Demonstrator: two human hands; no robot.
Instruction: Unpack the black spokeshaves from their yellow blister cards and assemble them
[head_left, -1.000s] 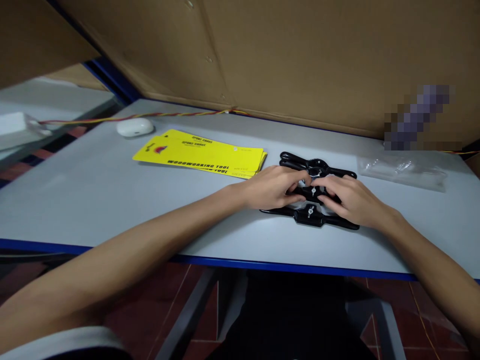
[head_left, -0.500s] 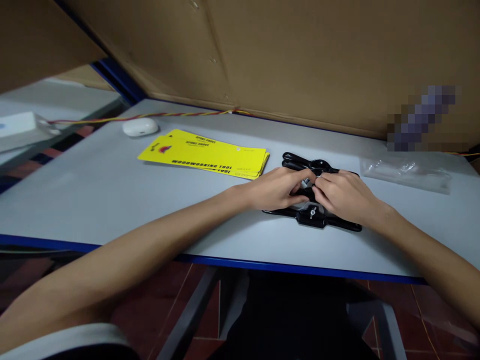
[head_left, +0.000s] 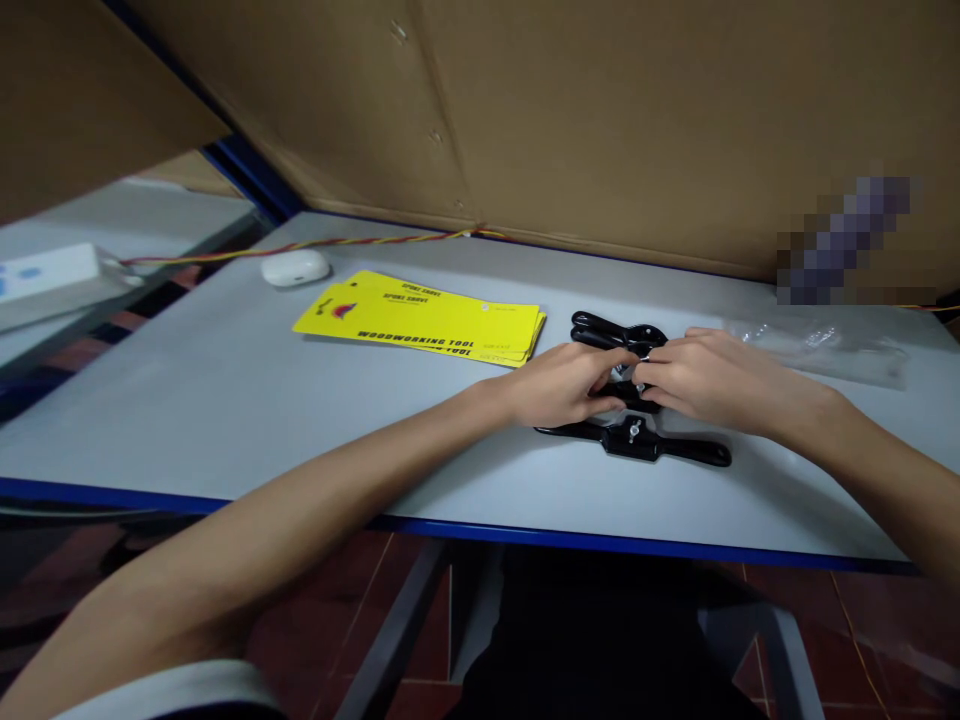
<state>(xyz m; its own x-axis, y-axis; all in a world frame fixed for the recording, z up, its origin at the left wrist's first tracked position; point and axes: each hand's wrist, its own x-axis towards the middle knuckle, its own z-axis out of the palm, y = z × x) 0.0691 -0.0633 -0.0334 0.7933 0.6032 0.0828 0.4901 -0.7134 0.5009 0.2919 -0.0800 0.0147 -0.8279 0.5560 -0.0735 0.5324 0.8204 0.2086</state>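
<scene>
- On the table point(head_left: 187, 400), one spoke shave point(head_left: 632, 438) lies nearest the 6 o'clock edge; more spoke shaves point(head_left: 646, 337) sit at its 12.
- Left hand point(head_left: 566, 383) at their 9 o'clock, right hand point(head_left: 709, 378) at 3.
- Stacked cards point(head_left: 420, 313) at 10, a case point(head_left: 295, 267) beyond.
- Plastic packaging point(head_left: 847, 362) at 2.
- Panel point(head_left: 562, 120) behind, 12 o'clock.

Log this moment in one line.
left hand: at black tools | right hand: at black tools | yellow cards: overlapping on table

Glossy black spokeshaves point(head_left: 635, 400), roughly parallel, close together
</scene>
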